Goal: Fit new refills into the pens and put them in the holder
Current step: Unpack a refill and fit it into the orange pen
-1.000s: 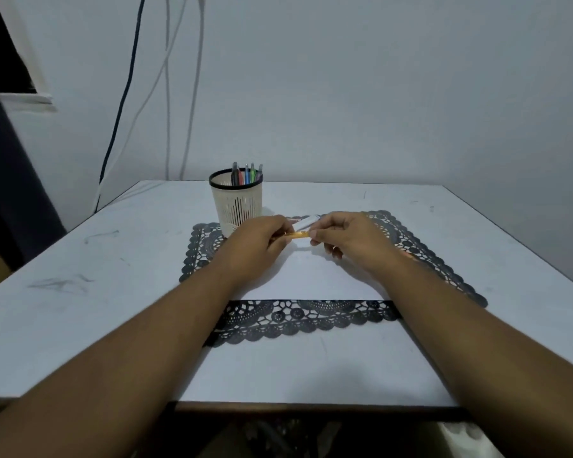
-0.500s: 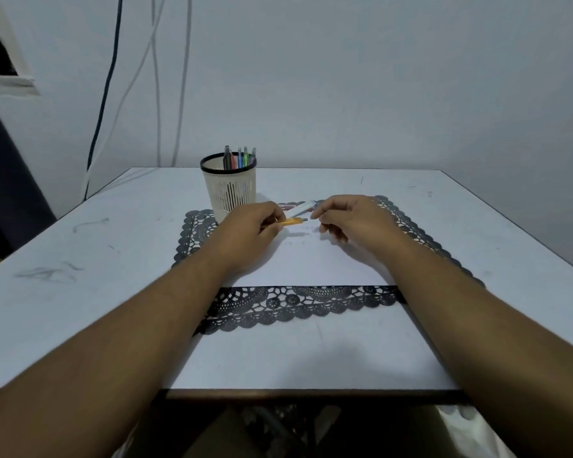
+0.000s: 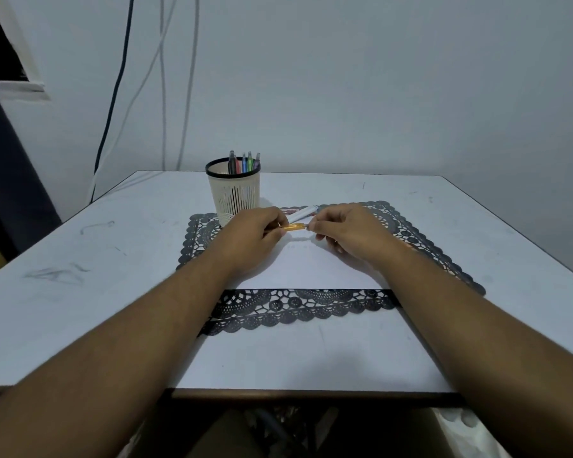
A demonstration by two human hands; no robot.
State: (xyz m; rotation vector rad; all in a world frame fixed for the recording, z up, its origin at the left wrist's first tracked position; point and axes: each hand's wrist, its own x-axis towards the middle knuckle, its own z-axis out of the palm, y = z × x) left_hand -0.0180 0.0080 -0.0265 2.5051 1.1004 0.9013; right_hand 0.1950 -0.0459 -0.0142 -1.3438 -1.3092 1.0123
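The orange pen (image 3: 294, 227) is pinched at both ends by the left hand (image 3: 255, 233) and right hand (image 3: 348, 230), above the mat; several pens already stand in the holder (image 3: 234, 196), this one is not yet in

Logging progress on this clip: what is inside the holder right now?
Several pens stand upright in the holder, tops poking above its rim, roughly five. Their lower ends, and anything else inside, are hidden by the wall.

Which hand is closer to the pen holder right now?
Left. The left hand sits just in front of the pen holder, nearly at its base, gripping the orange pen. The right hand holds the pen's other end, farther off to the right.
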